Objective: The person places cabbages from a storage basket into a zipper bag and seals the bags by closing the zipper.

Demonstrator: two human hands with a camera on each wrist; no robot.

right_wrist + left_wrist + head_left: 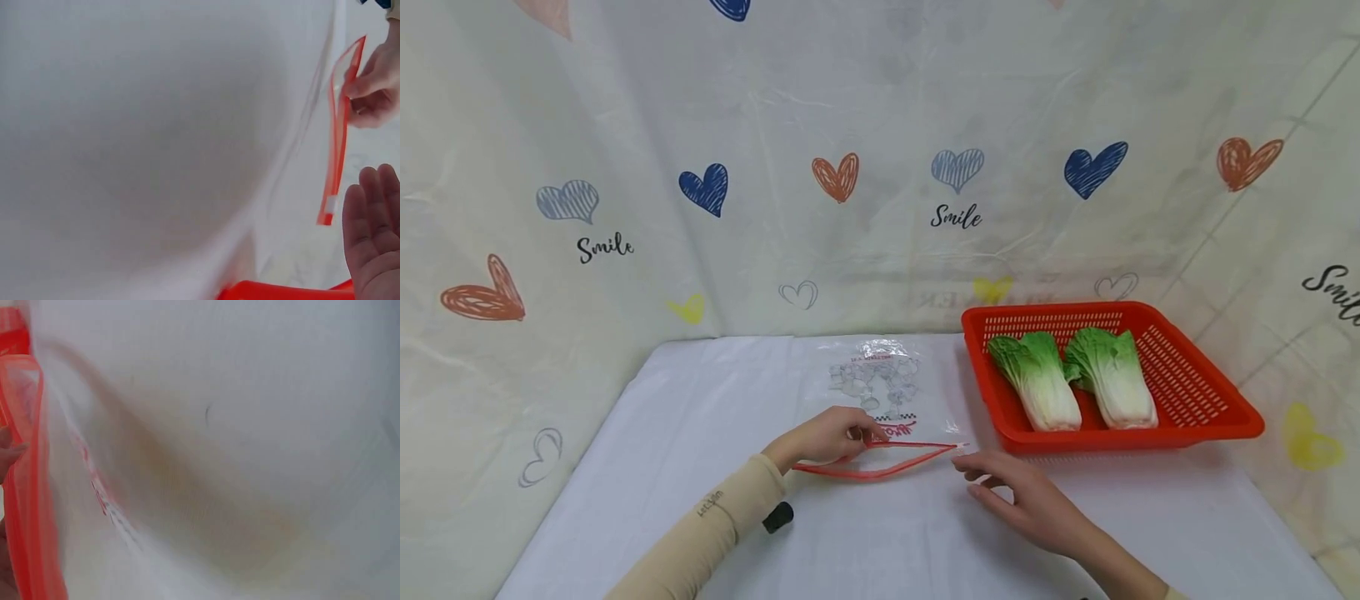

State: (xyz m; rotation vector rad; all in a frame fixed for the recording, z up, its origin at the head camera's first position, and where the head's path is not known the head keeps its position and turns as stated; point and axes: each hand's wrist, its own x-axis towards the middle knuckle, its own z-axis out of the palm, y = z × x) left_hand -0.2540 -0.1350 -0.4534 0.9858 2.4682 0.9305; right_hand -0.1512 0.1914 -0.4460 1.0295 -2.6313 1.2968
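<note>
One clear bag, red rim in left hand's grip, right hand loose nearby.

From above, the head camera is looking forward and down across the white cloth-covered table. Both wrist cameras are looking from much nearer, turned sideways, all three views sharing the red-edged clear plastic bag.

We see a pale sheet behind the white-covered table and along its 2 sides, printed with blue, rust and yellow hearts and the word "Smile" 3 times. We find the light soft, with creases catching it and thin lines crossing the right side.
</note>
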